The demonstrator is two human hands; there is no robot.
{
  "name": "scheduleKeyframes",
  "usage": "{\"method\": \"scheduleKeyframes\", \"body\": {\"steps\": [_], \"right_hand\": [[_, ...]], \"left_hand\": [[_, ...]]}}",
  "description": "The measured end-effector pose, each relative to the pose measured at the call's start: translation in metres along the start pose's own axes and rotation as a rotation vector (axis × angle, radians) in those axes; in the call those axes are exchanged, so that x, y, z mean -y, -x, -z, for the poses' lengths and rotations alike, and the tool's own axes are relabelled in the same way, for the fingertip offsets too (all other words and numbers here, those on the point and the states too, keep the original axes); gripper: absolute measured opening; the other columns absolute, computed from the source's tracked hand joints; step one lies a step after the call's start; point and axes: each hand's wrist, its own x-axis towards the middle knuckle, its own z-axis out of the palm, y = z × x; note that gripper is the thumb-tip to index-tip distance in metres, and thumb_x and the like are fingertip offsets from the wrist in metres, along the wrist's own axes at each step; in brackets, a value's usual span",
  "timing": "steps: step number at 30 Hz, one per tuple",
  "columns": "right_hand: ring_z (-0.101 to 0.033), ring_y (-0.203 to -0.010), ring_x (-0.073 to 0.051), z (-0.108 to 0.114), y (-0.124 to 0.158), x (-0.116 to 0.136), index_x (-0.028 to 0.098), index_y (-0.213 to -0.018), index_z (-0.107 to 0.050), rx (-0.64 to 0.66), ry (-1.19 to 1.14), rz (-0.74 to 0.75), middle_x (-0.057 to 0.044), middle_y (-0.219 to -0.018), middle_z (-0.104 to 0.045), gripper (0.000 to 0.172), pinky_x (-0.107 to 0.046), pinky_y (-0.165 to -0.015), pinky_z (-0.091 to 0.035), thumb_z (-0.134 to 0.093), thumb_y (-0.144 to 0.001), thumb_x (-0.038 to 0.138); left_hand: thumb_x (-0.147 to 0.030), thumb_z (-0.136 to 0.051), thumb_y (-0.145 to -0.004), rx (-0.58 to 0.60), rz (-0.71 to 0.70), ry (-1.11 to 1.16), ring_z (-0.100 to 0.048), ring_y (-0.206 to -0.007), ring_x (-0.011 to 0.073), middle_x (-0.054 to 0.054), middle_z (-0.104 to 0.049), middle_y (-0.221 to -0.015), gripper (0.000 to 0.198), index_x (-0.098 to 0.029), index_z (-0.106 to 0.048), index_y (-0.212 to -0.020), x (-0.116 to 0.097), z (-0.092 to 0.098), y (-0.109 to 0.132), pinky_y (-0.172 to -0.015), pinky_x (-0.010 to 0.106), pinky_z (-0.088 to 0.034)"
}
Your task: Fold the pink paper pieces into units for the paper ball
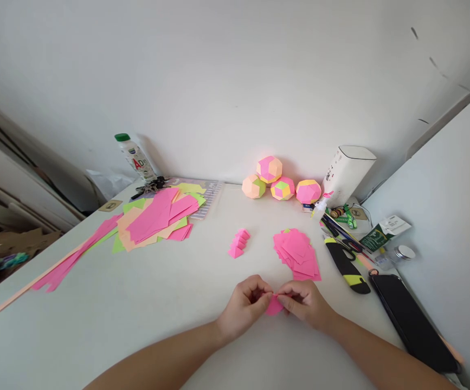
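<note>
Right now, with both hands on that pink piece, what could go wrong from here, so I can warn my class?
The pink piece, pinched by the left hand and right hand, could crease crookedly if pulled unevenly. The loose pink sheets beyond the right hand could scatter if brushed. The top paper ball, seemingly perched on others, might roll off if bumped.

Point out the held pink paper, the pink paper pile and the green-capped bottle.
Held pink paper (pixel 274 307), head view: its exposed lower part.
Pink paper pile (pixel 298 252), head view: middle of the sheets.
Green-capped bottle (pixel 137 160), head view: its printed side.
</note>
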Motion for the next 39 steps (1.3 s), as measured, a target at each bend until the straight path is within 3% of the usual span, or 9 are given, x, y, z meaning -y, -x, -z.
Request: {"method": "scheduleKeyframes", "body": {"steps": [6,11,18,23,27,31,39], "right_hand": [[-0.05,-0.048,-0.011,-0.0016,0.0001,0.0001,0.015,-0.073,-0.068,0.007,0.045,0.024,-0.001,-0.057,-0.06,0.023,-0.022,-0.044,-0.038,-0.058,-0.081,0.033],[-0.05,-0.048,-0.011,-0.0008,0.0024,0.0016,0.014,-0.071,-0.066,-0.02,0.023,0.013,-0.001,-0.057,-0.06,0.02,-0.022,-0.044,-0.038,-0.058,-0.08,0.03],[-0.05,-0.049,-0.011,0.003,0.0018,0.0013,0.016,-0.067,-0.06,-0.073,-0.047,0.006,0.001,-0.056,-0.056,0.017,-0.022,-0.046,-0.039,-0.057,-0.08,0.027],[-0.045,-0.05,-0.01,0.0012,0.0009,0.004,0.016,-0.07,-0.06,-0.038,0.004,0.05,0.001,-0.06,-0.054,0.012,-0.022,-0.046,-0.036,-0.055,-0.078,0.023],[-0.046,-0.054,-0.011,-0.0009,0.0002,0.0029,0.016,-0.074,-0.061,-0.006,0.074,0.088,0.0,-0.063,-0.056,0.008,-0.022,-0.048,-0.036,-0.054,-0.077,0.019],[-0.041,-0.051,-0.01,-0.0015,0.0005,0.0019,0.016,-0.067,-0.057,-0.006,0.112,0.097,0.002,-0.058,-0.051,0.007,-0.022,-0.047,-0.032,-0.052,-0.072,0.014],[-0.043,-0.047,-0.01,0.0004,0.0025,0.0039,0.018,-0.062,-0.048,-0.059,-0.072,0.007,0.003,-0.054,-0.047,0.008,-0.023,-0.044,-0.032,-0.052,-0.069,0.015]], "left_hand": [[-0.028,-0.058,-0.073,-0.017,0.042,-0.135,-0.036,-0.052,0.0079,-0.003,-0.046,-0.058,0.016,-0.015,-0.052,-0.065,-0.0041,-0.0043,0.0002,-0.049,0.021,-0.029],[-0.021,-0.056,-0.07,-0.023,0.062,-0.102,-0.034,-0.05,0.0072,-0.006,-0.041,-0.054,0.013,-0.016,-0.047,-0.063,-0.0064,-0.0038,0.0006,-0.047,0.02,-0.028],[-0.029,-0.054,-0.076,-0.018,0.084,0.071,-0.032,-0.05,0.0067,-0.006,-0.04,-0.058,0.016,-0.017,-0.046,-0.071,-0.0032,-0.0006,0.0018,-0.048,0.02,-0.027],[-0.031,-0.054,-0.079,0.067,0.051,-0.074,-0.031,-0.051,0.0072,-0.005,-0.04,-0.057,0.019,-0.015,-0.05,-0.071,-0.0008,-0.0017,0.0008,-0.048,0.021,-0.025],[-0.029,-0.052,-0.079,0.071,0.022,-0.123,-0.031,-0.051,0.0071,-0.005,-0.041,-0.057,0.019,-0.015,-0.049,-0.067,0.0014,-0.0021,0.0006,-0.048,0.021,-0.026],[-0.024,-0.054,-0.077,0.078,0.004,-0.155,-0.032,-0.052,0.0072,-0.004,-0.042,-0.058,0.017,-0.015,-0.047,-0.064,0.0007,-0.0021,0.0013,-0.048,0.021,-0.026],[-0.025,-0.056,-0.075,0.055,0.021,0.009,-0.03,-0.05,0.0066,-0.006,-0.039,-0.055,0.019,-0.017,-0.043,-0.062,0.0031,0.0005,0.0002,-0.047,0.02,-0.025]]}}
